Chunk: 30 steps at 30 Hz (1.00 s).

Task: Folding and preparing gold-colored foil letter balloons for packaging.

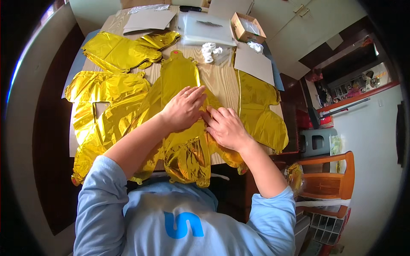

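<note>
A flat, uninflated gold foil balloon [179, 77] lies in front of me, its shiny lower end hanging over the table's near edge. My left hand [184, 109] rests on its middle, fingers stretched out and close together. Just right of it, my right hand [226, 128] presses on the foil with fingers spread, fingertips near the left hand's. Neither hand grips anything that I can see. To the left spreads another gold foil balloon [124, 100] with a square opening. More folded gold foil [113, 51] lies behind it, and a gold foil balloon [260, 115] lies at the right.
On the wooden table [218, 85] are grey cards [147, 21], a stack of clear plastic bags [200, 32], crumpled white tissue [209, 51], an open cardboard box [247, 27] and a grey card [254, 64] partly covering the right balloon. A wooden chair [326, 183] stands at the right.
</note>
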Each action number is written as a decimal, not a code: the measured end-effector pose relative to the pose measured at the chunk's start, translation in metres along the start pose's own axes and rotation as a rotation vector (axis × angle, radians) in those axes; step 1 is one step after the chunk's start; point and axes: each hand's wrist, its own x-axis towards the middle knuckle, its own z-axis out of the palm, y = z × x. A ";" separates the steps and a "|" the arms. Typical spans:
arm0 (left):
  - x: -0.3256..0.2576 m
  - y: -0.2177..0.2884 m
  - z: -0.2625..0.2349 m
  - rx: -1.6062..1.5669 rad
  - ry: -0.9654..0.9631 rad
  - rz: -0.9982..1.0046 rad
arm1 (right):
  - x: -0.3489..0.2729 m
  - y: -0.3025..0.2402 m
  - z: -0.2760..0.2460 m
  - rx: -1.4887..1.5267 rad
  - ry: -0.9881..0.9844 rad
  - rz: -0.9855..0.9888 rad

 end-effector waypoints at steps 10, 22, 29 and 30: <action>-0.001 -0.001 0.000 -0.016 -0.041 0.037 | -0.002 0.002 0.000 0.009 -0.036 0.020; 0.038 -0.020 -0.002 0.162 -0.137 -0.574 | -0.002 0.001 -0.002 -0.001 -0.028 0.025; 0.049 -0.050 0.006 0.176 -0.094 -0.607 | -0.005 0.002 0.004 -0.025 0.011 0.016; 0.052 -0.053 0.006 0.185 -0.094 -0.608 | -0.004 0.002 0.004 -0.019 0.008 0.017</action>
